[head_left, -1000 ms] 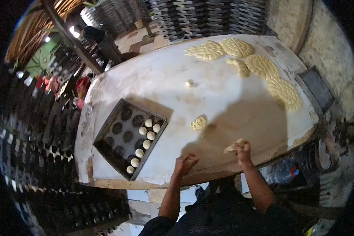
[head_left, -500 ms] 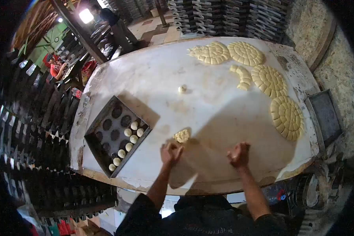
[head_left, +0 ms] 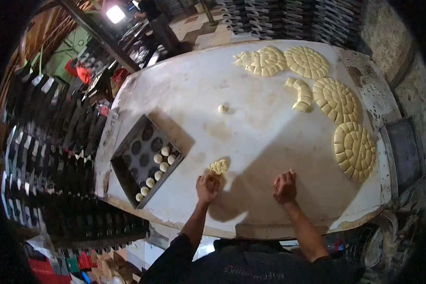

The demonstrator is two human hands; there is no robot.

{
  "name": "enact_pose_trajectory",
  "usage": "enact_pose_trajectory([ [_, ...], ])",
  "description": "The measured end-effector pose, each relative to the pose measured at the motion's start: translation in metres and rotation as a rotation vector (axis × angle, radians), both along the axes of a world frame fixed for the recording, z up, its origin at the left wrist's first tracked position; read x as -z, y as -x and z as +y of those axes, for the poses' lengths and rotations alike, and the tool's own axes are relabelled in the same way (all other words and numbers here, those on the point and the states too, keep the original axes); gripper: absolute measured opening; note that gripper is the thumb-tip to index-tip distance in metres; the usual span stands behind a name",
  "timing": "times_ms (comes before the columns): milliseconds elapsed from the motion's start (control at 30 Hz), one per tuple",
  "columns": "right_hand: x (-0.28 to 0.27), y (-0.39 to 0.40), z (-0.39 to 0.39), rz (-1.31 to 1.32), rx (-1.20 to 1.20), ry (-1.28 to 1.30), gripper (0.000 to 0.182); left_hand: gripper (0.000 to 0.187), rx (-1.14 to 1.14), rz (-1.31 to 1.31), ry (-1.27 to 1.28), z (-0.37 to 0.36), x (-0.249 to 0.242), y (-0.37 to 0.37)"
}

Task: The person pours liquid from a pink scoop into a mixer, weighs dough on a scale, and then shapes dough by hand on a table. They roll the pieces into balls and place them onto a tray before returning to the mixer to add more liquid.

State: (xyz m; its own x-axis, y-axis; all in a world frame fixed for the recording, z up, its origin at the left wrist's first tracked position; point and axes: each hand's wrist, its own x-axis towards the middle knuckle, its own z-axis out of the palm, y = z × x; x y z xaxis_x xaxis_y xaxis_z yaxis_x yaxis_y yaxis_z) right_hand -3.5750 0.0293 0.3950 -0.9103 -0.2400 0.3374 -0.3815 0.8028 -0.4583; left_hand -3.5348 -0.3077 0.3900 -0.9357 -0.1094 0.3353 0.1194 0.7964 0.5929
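Note:
My left hand point(head_left: 208, 188) is over the near part of the table, its fingers curled together at the near edge of a small crumbly pale-yellow pile point(head_left: 218, 166). Whatever may be inside those fingers is hidden. To the right, my right hand point(head_left: 285, 187) is closed with the fingers folded in, low over the tabletop in shadow; its contents, if any, do not show. A single small pale dough ball point(head_left: 223, 109) lies beyond the pile. Left of my hands, a dark metal tray point(head_left: 123, 183) holds several pale dough balls point(head_left: 164, 166) along its right side.
Coiled, sliced dough rounds point(head_left: 354, 151) line the right and far side of the pale tabletop point(head_left: 184, 94), with a short curved dough strip point(head_left: 301, 97) beside them. Another dark tray point(head_left: 404, 151) stands past the right edge. Stacked dark trays point(head_left: 47, 146) rise at left. Two people are in the background.
My left hand has come closer to the crumbly pile, its fingers now touching or overlapping its edge. My right hand remains closed in nearly the same place. The view has shifted slightly.

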Motion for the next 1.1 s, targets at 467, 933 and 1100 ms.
enact_pose_trajectory([
  [467,0.014,0.038,-0.004,0.112,0.365,-0.033,0.018,0.019,-0.08,-0.021,-0.144,-0.045,0.0,0.026],
  [933,-0.072,-0.012,-0.189,-0.788,0.115,0.616,0.025,0.046,-0.144,0.123,-0.177,-0.267,-0.103,-0.061],
  [1100,-0.152,-0.005,-0.451,-0.291,-0.631,0.437,0.035,0.039,-0.297,-0.196,-0.157,-0.358,-0.033,-0.04],
])
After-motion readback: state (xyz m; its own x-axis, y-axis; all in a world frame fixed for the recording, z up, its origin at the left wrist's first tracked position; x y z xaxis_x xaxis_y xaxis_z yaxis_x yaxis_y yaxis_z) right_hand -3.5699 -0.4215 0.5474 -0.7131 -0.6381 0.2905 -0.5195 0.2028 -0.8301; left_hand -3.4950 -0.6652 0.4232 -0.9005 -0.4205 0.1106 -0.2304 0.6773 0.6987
